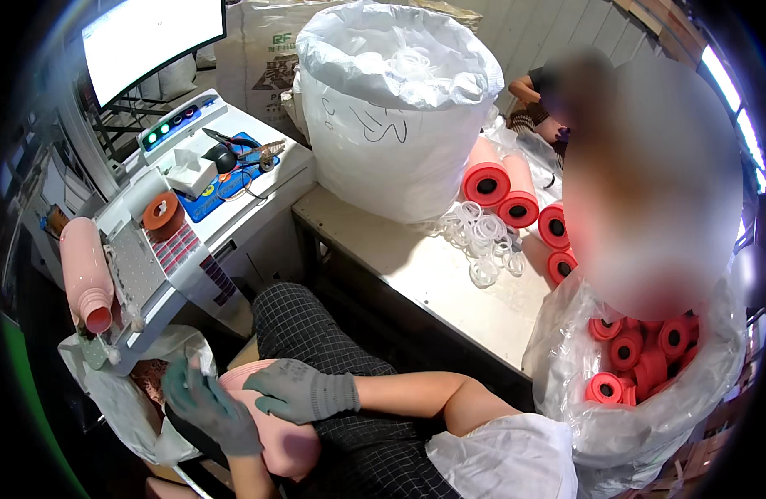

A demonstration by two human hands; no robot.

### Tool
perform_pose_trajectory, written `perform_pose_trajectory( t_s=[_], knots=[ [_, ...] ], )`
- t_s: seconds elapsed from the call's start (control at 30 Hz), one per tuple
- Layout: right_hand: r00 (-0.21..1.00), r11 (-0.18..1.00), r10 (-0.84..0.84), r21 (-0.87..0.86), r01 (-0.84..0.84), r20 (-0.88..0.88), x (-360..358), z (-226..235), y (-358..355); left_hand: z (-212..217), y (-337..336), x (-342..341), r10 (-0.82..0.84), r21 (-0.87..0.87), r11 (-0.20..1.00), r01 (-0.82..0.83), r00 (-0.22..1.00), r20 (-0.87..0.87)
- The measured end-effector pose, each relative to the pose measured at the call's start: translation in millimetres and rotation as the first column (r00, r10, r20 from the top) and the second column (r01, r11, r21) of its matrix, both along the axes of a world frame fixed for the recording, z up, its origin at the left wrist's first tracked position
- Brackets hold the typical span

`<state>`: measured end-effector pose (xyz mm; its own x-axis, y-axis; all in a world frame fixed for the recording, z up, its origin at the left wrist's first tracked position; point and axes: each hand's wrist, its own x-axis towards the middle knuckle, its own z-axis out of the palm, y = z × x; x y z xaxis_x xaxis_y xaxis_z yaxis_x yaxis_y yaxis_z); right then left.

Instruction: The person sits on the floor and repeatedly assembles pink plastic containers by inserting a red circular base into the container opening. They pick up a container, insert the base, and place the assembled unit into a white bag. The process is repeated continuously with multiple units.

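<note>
A pink plastic bottle (287, 445) lies tilted across my lap. My right hand (304, 391), in a grey glove, curls over its upper part and holds it against my thigh. On the bottle's left, my left hand (212, 407) is raised in a grey and teal glove, with its fingers stretched and slightly smeared; nothing clear shows in them. Beyond that hand, a white plastic bag (121, 407) hangs below the machine. A second pink bottle (87, 274) sits on the machine's left side, its open red-pink neck toward me.
The white machine (270, 195) carries pliers, a tape roll (163, 214) and lit buttons. A screen (154, 41) stands behind it. On the bench (416, 266) are a large white sack (391, 158), clear rings (483, 237) and red-ended pink cylinders (487, 183). Red parts (649, 366) fill a clear bag; another person is beyond.
</note>
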<state>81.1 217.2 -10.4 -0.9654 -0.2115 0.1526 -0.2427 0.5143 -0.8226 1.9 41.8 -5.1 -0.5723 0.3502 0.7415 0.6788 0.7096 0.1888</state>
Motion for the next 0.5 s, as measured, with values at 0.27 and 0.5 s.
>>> perform_pose_trajectory(
  t_s=[0.27,0.5],
  knots=[
    [0.951,0.980,-0.199,-0.051,0.193,-0.235,15,-9,-57,40,-11,-11,-0.071,0.029,0.997,0.071,0.997,-0.027],
    [0.983,0.993,-0.107,-0.067,0.098,-0.150,23,-23,-51,0,-48,22,-0.092,0.007,0.996,0.092,0.994,0.058]
  ],
)
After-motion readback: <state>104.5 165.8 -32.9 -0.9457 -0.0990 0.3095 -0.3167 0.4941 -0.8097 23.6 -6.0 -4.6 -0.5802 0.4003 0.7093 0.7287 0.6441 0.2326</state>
